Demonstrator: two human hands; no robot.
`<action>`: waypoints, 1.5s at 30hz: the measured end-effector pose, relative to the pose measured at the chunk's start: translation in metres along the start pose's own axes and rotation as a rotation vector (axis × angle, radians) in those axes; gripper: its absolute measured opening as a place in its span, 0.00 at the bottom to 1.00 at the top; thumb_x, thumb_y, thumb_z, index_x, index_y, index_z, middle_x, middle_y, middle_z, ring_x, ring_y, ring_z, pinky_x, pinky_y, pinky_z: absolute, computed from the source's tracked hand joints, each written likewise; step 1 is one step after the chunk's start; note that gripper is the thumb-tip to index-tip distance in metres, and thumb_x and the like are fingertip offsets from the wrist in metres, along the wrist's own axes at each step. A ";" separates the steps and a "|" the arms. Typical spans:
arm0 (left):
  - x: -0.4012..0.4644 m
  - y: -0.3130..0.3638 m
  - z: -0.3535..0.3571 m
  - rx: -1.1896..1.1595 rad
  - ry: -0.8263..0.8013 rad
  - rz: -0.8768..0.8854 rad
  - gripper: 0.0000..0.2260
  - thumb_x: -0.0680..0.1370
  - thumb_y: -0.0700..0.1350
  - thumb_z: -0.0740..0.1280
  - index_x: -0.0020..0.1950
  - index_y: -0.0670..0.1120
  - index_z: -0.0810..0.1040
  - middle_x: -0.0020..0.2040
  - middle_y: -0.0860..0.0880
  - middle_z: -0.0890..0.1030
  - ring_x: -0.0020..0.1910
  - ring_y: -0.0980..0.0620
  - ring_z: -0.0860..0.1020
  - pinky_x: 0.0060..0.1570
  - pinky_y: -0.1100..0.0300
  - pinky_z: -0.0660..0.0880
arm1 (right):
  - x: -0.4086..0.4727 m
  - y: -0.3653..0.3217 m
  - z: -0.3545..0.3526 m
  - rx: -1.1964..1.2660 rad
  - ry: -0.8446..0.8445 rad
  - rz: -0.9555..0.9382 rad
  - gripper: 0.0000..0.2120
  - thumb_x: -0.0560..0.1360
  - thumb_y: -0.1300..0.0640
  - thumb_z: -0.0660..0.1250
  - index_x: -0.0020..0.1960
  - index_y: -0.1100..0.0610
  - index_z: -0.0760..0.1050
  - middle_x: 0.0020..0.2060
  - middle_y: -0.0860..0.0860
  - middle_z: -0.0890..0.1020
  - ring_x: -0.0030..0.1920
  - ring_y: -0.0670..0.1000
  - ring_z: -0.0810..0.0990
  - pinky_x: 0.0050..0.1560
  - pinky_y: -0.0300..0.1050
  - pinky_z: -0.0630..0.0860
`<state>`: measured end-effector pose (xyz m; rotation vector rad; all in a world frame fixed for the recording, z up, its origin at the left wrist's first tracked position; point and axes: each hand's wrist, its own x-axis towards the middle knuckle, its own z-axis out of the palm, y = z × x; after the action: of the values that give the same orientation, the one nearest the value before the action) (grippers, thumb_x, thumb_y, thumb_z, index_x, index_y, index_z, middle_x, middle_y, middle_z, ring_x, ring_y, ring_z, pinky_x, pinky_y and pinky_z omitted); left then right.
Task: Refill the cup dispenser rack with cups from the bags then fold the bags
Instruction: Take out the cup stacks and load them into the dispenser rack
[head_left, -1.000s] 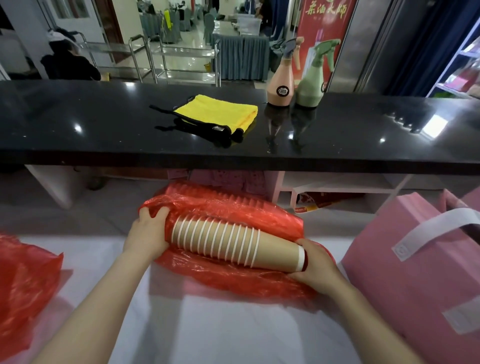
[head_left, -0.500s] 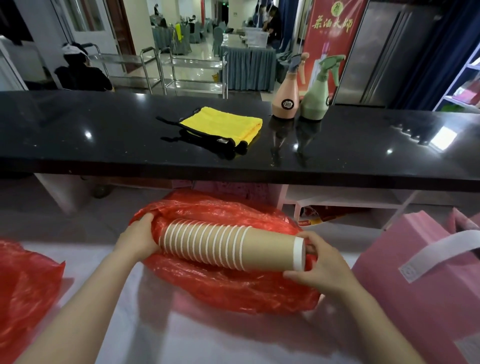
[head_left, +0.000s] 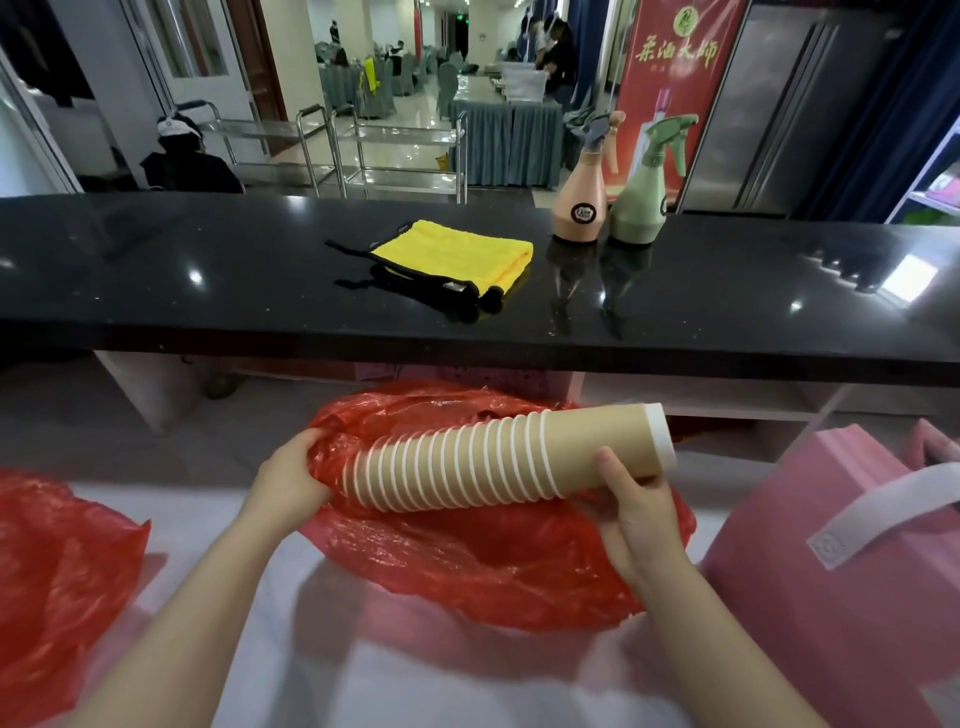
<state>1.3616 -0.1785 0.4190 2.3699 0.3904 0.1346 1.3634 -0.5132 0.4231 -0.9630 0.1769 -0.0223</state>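
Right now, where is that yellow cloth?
In the head view, the yellow cloth lies folded near the middle of the black counter, left of the two spray bottles and beyond the red bag.

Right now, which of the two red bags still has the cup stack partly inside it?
The middle red bag, gripped at its mouth by the left hand, with the cup stack sliding out. The other red bag lies untouched at far left.

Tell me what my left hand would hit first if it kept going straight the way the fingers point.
The left hand points right, into the red bag it grips. Just past that plastic lies the near end of the cup stack, probably the first solid thing, though depth is unclear.
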 end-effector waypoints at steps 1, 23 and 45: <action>0.000 0.003 0.000 -0.031 -0.003 0.006 0.30 0.67 0.36 0.71 0.69 0.49 0.71 0.62 0.46 0.79 0.58 0.43 0.77 0.54 0.52 0.74 | 0.000 0.002 0.001 0.020 -0.005 0.034 0.27 0.63 0.57 0.73 0.61 0.53 0.73 0.57 0.55 0.80 0.56 0.57 0.80 0.45 0.60 0.81; 0.001 -0.005 -0.004 -0.396 0.013 -0.116 0.31 0.69 0.32 0.71 0.69 0.47 0.70 0.58 0.45 0.78 0.47 0.52 0.78 0.41 0.60 0.75 | -0.008 -0.004 0.004 0.291 0.065 0.141 0.36 0.64 0.52 0.73 0.70 0.52 0.66 0.63 0.58 0.76 0.58 0.61 0.78 0.40 0.61 0.80; -0.052 0.021 -0.023 0.047 0.223 0.359 0.23 0.70 0.49 0.64 0.64 0.61 0.72 0.70 0.63 0.63 0.77 0.47 0.46 0.71 0.36 0.43 | -0.009 -0.015 0.006 0.395 -0.033 0.178 0.31 0.67 0.47 0.71 0.67 0.52 0.69 0.60 0.57 0.79 0.55 0.60 0.81 0.50 0.69 0.77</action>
<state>1.3123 -0.1947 0.4512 2.4582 0.0675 0.5650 1.3563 -0.5162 0.4398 -0.5514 0.2182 0.1189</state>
